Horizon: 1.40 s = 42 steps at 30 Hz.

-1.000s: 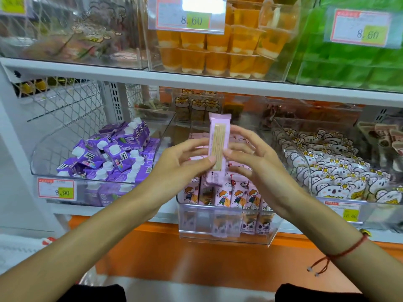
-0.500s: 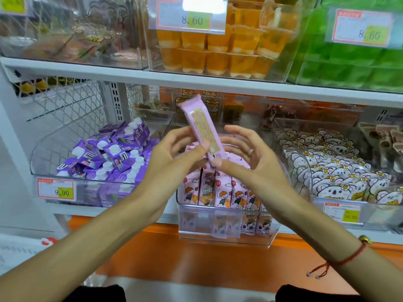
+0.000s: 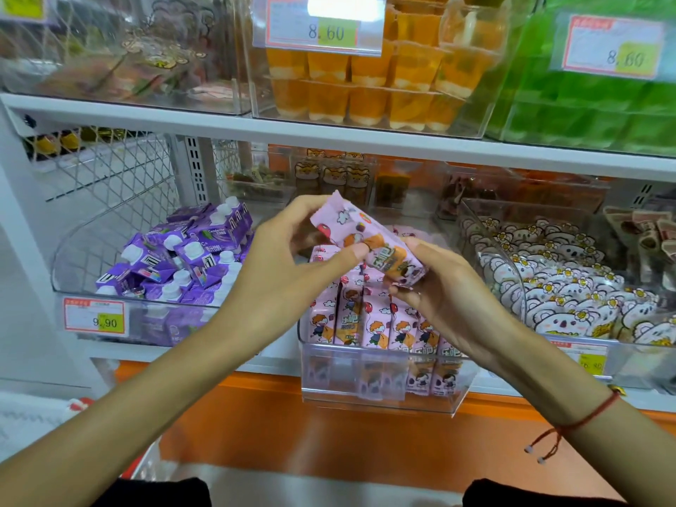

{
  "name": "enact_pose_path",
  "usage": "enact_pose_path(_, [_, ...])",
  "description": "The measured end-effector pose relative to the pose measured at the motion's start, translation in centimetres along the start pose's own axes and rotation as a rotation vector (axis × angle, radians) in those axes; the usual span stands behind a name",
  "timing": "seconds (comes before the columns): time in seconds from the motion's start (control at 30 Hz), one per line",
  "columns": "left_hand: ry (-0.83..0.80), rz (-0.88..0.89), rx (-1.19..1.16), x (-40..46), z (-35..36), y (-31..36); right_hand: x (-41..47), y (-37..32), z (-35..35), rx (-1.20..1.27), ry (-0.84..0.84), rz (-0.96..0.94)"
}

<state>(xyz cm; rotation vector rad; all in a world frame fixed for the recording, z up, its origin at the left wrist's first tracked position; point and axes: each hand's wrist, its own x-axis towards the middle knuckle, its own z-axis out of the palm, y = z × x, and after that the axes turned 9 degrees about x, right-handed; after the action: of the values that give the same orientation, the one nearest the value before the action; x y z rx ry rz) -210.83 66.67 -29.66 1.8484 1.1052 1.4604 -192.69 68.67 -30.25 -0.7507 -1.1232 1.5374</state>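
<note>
Currently held: one pink snack packet (image 3: 365, 247), printed face up, tilted with its upper end to the left and its lower end to the right, raised just above and in front of the centre bin (image 3: 380, 400). Inside that bin, matching pink packets (image 3: 369, 323), upright in close rows. Left grip (image 3: 292, 261): pinching the packet's upper half, thumb across the printed face, fingers behind. Right grip (image 3: 439, 287): curled round the packet's lower end, fingertips beneath it. Red string bracelet (image 3: 578, 422) on the right wrist. Left of the centre bin: purple cartons (image 3: 183, 258) with white caps, piled loosely in a clear tub (image 3: 84, 250), with a price tag (image 3: 95, 318) marked 9.90 on its front. Right of the centre bin: koala-face packs (image 3: 567, 298), packed close in the right-hand bin (image 3: 475, 232). On the upper shelf (image 3: 329, 140): orange jelly cups (image 3: 365, 86) behind a tag (image 3: 322, 27) marked 8.60 — green packs (image 3: 592, 104) just beside them on the right. Below the lower shelf edge, an orange band (image 3: 292, 433).
</note>
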Motion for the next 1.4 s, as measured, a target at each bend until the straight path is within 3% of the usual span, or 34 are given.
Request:
enact_pose_path(0.07, [0.005, 0.034, 0.032, 0.2, -0.3, 0.2, 0.2, 0.0, -0.2, -0.088, 0.005, -0.039])
enact_pose_path(0.2, [0.082, 0.069, 0.166, 1.3, -2.0, -0.1, 0.6, 0.4, -1.4, -0.548, 0.175, -0.257])
enact_pose_path(0.37, [-0.123, 0.038, 0.36, 2.1, -2.1, -1.0, 0.6, 2.3, -3.0, -1.422, -0.146, -0.23])
enact_pose_path(0.43, [-0.201, 0.042, 0.423, 2.0, -1.5, -1.6, 0.9, 3.0, -3.3, -1.613, -0.178, -0.266])
enact_pose_path(0.57, [-0.267, 0.038, 0.497, 2.5, -1.7, -2.1, 1.3, 2.6, -3.6, -1.583, -0.135, -0.31])
enact_pose_path(0.8, [-0.457, -0.022, 0.577, 4.1, -2.1, -0.9, 1.3, 2.0, -3.9, -1.431, -0.227, -0.224])
enact_pose_path(0.9, [-0.478, 0.006, 0.878, 3.8, -0.3, -1.8, 1.2, 1.8, -3.9, -1.408, -0.232, -0.216])
enact_pose_path(1.0, [-0.402, 0.208, 1.233, 3.5, 1.8, -3.1, 1.1, 2.0, -3.9, -1.408, -0.222, -0.233])
enact_pose_path(1.07, [-0.413, 0.263, 1.332, 3.4, 2.6, -4.0, 1.1, 2.1, -4.0, -1.415, -0.216, -0.245])
enact_pose_path(1.23, [-0.357, 0.285, 1.298, 2.4, 2.1, -5.4, 0.8, 2.2, -3.8, -1.412, -0.206, -0.286])
enact_pose_path(1.33, [-0.155, 0.274, 1.107, 0.9, 0.6, -5.4, 1.8, 1.7, -3.2, -1.362, -0.205, -0.27])
enact_pose_path(1.4, [-0.031, 0.175, 0.919, -0.3, 0.0, -5.3, 3.3, 1.2, -2.9, -1.396, -0.176, -0.275])
